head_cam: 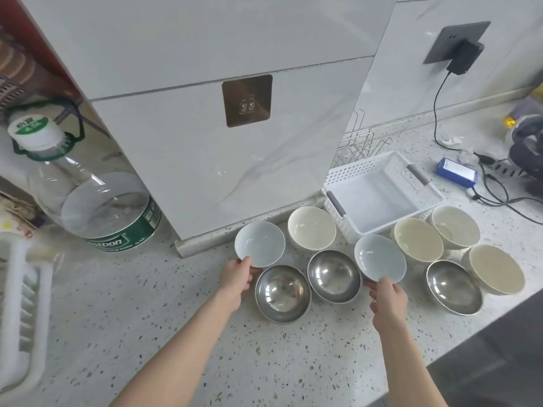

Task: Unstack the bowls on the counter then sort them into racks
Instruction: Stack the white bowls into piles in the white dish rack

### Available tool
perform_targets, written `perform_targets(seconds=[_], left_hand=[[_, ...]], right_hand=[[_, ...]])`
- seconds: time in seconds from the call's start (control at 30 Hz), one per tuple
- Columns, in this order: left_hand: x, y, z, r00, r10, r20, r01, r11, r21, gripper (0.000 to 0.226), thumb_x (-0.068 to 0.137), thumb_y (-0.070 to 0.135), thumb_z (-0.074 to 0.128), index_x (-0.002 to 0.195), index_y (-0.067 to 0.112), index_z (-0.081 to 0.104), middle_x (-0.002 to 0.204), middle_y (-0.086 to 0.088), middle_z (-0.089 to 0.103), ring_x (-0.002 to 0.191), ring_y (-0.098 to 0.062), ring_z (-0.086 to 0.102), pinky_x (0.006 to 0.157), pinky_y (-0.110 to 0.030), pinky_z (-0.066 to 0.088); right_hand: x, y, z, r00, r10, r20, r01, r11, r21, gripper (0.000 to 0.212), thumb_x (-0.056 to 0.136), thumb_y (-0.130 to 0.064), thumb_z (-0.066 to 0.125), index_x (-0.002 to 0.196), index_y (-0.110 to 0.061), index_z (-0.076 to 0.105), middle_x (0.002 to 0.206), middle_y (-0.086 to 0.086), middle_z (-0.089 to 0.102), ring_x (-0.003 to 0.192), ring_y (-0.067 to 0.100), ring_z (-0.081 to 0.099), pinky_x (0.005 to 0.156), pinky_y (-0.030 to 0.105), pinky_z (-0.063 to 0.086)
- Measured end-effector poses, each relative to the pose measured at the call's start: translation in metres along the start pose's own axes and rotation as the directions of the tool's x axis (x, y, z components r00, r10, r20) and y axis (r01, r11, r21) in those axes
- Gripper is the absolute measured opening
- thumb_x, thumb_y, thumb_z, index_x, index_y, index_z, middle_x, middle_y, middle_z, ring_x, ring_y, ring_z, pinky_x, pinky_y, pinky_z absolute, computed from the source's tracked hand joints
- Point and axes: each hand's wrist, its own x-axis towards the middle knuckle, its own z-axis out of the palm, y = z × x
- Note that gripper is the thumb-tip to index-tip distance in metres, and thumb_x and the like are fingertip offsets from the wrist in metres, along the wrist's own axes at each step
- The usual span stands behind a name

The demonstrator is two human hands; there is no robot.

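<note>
The left hand (237, 276) pinches the near rim of a pale blue bowl (259, 243), thumb on the lip and fingers curled beneath, while the right hand (387, 298) grips the near rim of a second pale blue bowl (379, 257) the same way; both bowls sit tilted, near edge raised, at the front of the speckled counter (164, 318). These look like glazed ceramic: stiff, smooth, probably slippery and liable to chip, so a rim pinch seems best kept low and short, with fingers well under the wall. Around them lie three steel bowls (282, 293), likely light and dent-proof but slick, and four cream bowls (311, 227), all single, so unstacking looks finished. A white basket (382, 189) stands just behind, a wire rack (357, 143) half hidden by the tiled pillar (205, 142), and a white rack (23, 304) is cut off at the left edge. Whether either blue bowl touches the counter cannot be told, and the fingertips under both are hidden
</note>
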Motion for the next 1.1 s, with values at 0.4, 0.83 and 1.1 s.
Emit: perform_targets(seconds=[0.4,0.83,1.1], left_hand=[[-0.049,-0.018,-0.047,0.999,0.025,-0.032,-0.028,0.994,-0.108,0.020,0.088,0.005,0.049,0.098,0.007,0.066,0.076,-0.008,0.076,0.043,-0.005,0.036,0.037,-0.017,0.027],[-0.136,-0.042,-0.128,0.994,0.110,-0.020,-0.110,0.942,-0.318,0.021,0.091,0.007,0.047,0.103,0.008,0.064,0.083,-0.009,0.078,0.050,-0.007,0.036,0.045,-0.021,0.027],[-0.201,-0.053,-0.244,0.974,0.210,-0.089,-0.228,0.871,-0.435,0.022,0.094,0.006,0.045,0.106,0.005,0.063,0.088,-0.016,0.076,0.048,-0.006,0.035,0.042,-0.019,0.028]], right_hand=[[-0.041,0.008,-0.017,0.993,-0.101,-0.055,0.106,0.988,0.109,0.023,0.089,-0.015,0.043,0.110,-0.009,0.051,0.079,0.006,0.068,0.055,0.011,0.032,0.046,0.023,0.025],[-0.156,0.010,0.019,0.907,-0.377,0.188,0.381,0.924,0.012,0.020,0.083,-0.013,0.045,0.094,-0.005,0.060,0.077,0.009,0.068,0.047,0.008,0.044,0.049,0.023,0.032],[-0.273,0.046,0.076,0.790,-0.388,0.474,0.436,0.900,0.010,0.015,0.083,-0.005,0.046,0.079,-0.009,0.060,0.063,0.007,0.067,0.044,0.003,0.050,0.038,0.011,0.034]])
